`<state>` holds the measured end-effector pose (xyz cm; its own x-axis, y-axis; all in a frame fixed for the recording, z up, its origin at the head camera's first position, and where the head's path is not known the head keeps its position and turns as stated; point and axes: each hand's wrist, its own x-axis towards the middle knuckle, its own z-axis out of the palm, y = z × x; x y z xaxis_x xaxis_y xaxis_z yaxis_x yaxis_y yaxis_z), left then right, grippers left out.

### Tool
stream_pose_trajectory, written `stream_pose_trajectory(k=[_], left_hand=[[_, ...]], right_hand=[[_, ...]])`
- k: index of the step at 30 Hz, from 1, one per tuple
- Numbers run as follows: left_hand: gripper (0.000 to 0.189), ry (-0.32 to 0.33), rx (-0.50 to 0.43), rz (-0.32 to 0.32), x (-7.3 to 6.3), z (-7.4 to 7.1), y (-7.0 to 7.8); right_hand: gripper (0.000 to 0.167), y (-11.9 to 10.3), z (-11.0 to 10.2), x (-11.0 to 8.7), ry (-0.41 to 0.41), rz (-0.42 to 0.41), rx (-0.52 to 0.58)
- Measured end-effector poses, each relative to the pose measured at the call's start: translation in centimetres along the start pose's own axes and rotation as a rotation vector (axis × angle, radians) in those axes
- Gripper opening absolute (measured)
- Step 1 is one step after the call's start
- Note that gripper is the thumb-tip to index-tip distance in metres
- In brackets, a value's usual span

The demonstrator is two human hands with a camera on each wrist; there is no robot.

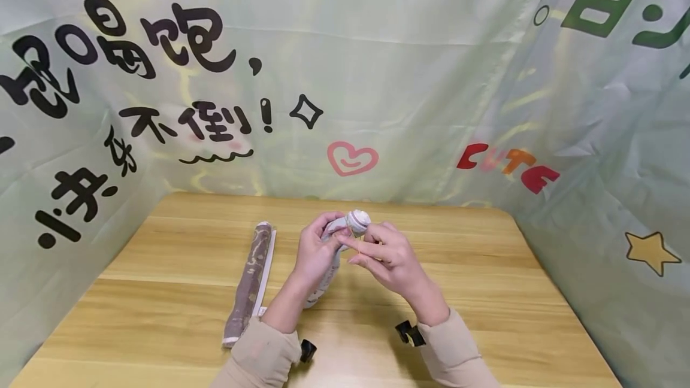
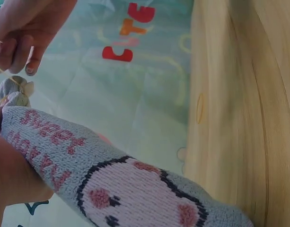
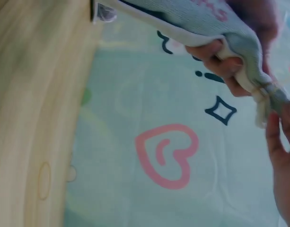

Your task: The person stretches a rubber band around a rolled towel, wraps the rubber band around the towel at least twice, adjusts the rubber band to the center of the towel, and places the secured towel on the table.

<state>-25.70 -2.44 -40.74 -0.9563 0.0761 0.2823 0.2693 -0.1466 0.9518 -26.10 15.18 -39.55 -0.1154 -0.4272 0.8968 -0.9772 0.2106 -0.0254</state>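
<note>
In the head view my left hand (image 1: pixel 318 250) grips a rolled grey-blue towel (image 1: pixel 326 283) just below its bunched top. Pink letters and a cartoon face show on the towel (image 2: pixel 135 184) in the left wrist view. A thin yellowish rubber band (image 3: pixel 264 88) circles the towel's gathered neck. My right hand (image 1: pixel 390 256) is at that end, its fingers pinching a stretched strand of the band. From the right wrist, the fingers of my left hand (image 3: pixel 225 68) curl around the towel below the band, with my right hand (image 3: pixel 284 146) close to the tip.
A rolled brown patterned towel (image 1: pixel 250 283) with a pale edge lies on the wooden table (image 1: pixel 496 292), left of my left forearm. Printed cloth (image 1: pixel 420 94) hangs behind the table and on both sides. A black wrist camera (image 1: pixel 409 334) sits by the right sleeve.
</note>
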Motion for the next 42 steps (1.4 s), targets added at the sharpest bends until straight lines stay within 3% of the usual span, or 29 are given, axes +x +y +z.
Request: stream_pose_trajectory(k=[2,5,10,13,15,18,21,28,35,42], left_hand=[[0.027,0.02,-0.004,-0.011,0.0,0.1,0.0],[0.028,0.067,-0.017,-0.015,0.0,0.2,0.0],[0.023,0.184,-0.044,0.003,-0.4,0.9,0.0],[0.023,0.2,-0.046,0.018,-0.7,1.6,0.0],[0.024,0.184,-0.039,0.016,-0.8,2.0,0.0],[0.024,0.171,-0.03,0.01,-0.8,2.2,0.0],[0.024,0.172,-0.023,0.008,-0.8,2.1,0.0],[0.023,0.155,-0.021,0.026,-0.6,1.7,-0.3],[0.023,0.12,-0.019,0.032,-0.7,1.9,-0.2],[0.024,0.092,-0.011,0.038,-0.8,1.9,0.0]], right_hand=[[0.038,0.1,0.4,0.0,0.043,-0.012,-0.049],[0.045,0.2,0.8,-0.3,0.077,0.065,-0.07],[0.097,0.4,0.7,-1.2,0.082,0.393,-0.081],[0.103,0.5,0.6,-1.6,0.106,0.517,-0.121],[0.083,0.6,0.7,-1.6,0.172,0.483,-0.14],[0.053,0.5,1.1,-1.3,0.338,0.368,-0.105],[0.039,0.3,1.4,-1.0,0.41,0.247,-0.051],[0.036,-0.2,1.9,-0.5,0.387,0.139,0.117],[0.036,-0.3,1.8,-0.2,0.433,0.116,0.095],[0.038,-0.3,1.7,-0.3,0.465,0.148,0.072]])
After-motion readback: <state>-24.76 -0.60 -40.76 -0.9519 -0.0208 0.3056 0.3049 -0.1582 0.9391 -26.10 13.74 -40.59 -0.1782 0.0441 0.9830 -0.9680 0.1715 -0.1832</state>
